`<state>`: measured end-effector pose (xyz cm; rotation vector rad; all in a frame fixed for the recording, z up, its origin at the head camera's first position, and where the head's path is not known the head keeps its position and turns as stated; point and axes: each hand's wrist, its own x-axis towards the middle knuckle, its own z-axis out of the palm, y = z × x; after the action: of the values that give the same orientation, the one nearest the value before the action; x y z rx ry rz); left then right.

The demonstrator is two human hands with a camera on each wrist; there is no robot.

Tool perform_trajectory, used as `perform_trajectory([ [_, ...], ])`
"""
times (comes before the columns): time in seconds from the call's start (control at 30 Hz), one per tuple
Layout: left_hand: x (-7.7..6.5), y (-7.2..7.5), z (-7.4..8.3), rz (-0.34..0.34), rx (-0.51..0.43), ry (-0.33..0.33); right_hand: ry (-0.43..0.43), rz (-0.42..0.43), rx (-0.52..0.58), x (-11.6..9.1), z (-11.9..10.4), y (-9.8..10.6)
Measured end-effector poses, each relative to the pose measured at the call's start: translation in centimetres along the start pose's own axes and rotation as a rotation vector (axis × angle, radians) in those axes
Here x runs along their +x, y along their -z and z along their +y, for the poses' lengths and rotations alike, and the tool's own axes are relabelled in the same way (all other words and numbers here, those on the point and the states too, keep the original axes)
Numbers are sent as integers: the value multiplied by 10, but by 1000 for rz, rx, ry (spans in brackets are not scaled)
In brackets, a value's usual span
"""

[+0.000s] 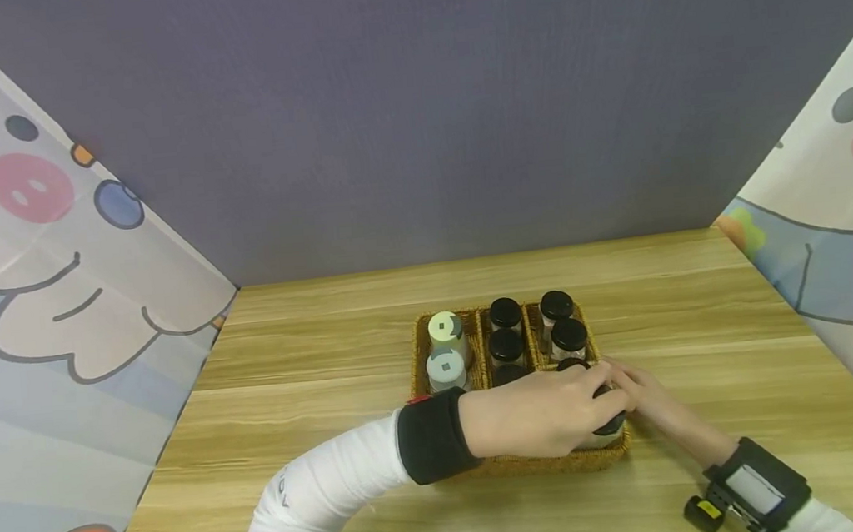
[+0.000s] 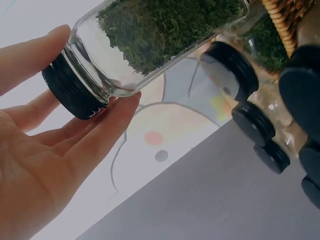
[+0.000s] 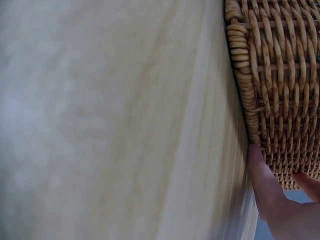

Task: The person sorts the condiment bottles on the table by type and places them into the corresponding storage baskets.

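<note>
My left hand reaches over the front right of a divided wicker basket. Its thumb and fingers grip the black lid of a glass jar of dried green herbs. In the left wrist view the jar is tilted, its far end near the wicker edge. At the basket's right side, my right hand touches the woven outer wall with extended fingers, low down near the table. The left hand hides part of the front compartments in the head view.
Several black-lidded jars stand in the basket's middle and right compartments. Two pale-lidded containers occupy the left one. The wooden table meets a grey panel behind, with cartoon-printed sheets at both sides.
</note>
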<state>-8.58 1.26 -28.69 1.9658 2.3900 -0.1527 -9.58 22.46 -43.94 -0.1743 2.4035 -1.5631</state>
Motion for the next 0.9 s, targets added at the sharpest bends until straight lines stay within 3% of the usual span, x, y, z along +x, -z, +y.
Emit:
perform_trajectory([
  [0.3, 4, -17, 3, 111, 135, -62, -66, 7, -43, 3, -1, 0],
  [0.77, 16, -32, 7, -29, 140, 8, -99, -17, -18, 4, 1, 1],
  [0.9, 17, -36, 6, -42, 147, 10, -97, -20, 14, 4, 0, 0],
])
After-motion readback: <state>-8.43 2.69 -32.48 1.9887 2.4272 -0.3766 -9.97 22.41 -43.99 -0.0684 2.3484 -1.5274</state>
